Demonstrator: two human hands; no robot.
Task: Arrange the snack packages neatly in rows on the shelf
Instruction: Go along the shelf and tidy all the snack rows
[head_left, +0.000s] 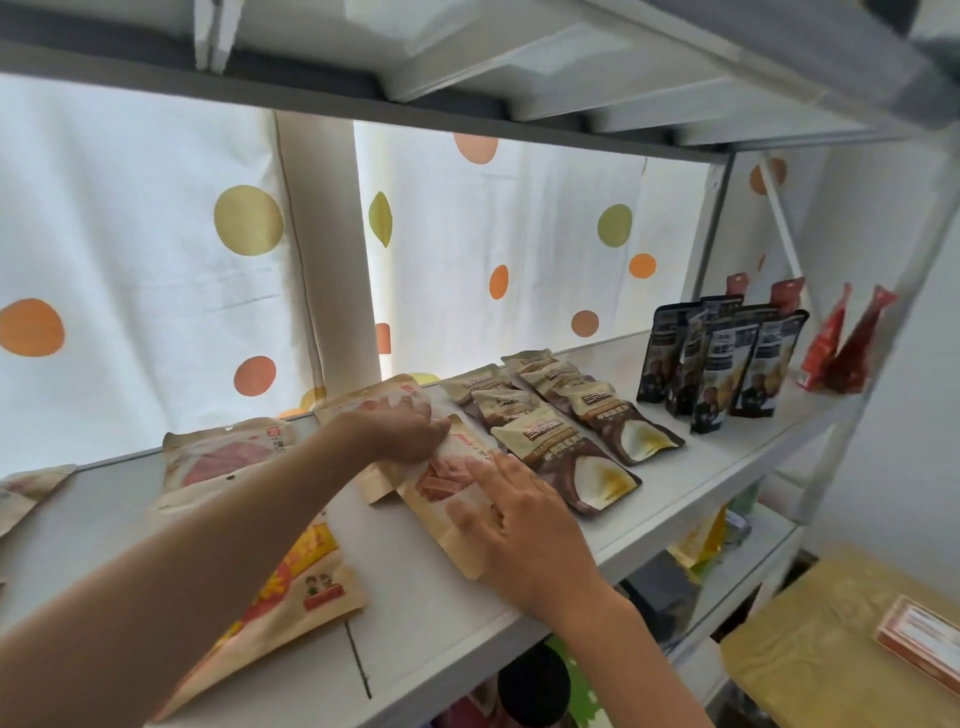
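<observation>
A tan snack pouch with pink meat slices (441, 486) lies on the white shelf (691, 467) at the middle. My right hand (519, 525) presses flat on its lower right part with straight fingers. My left hand (408, 428) rests on the pouch's upper end, where it overlaps a second tan pouch (363, 405) behind. To the right, several brown-and-cream pouches (566, 441) lie in two rows. Left of my arms lie a pink-printed tan pouch (223, 452) and an orange-yellow pouch (296, 582).
Several black stand-up pouches (722, 358) stand upright at the right, with red pouches (847, 348) beyond them by the shelf's end. A dotted white curtain (156, 249) hangs behind. Another tan pouch (26, 493) lies at the far left. A wooden surface (831, 649) sits lower right.
</observation>
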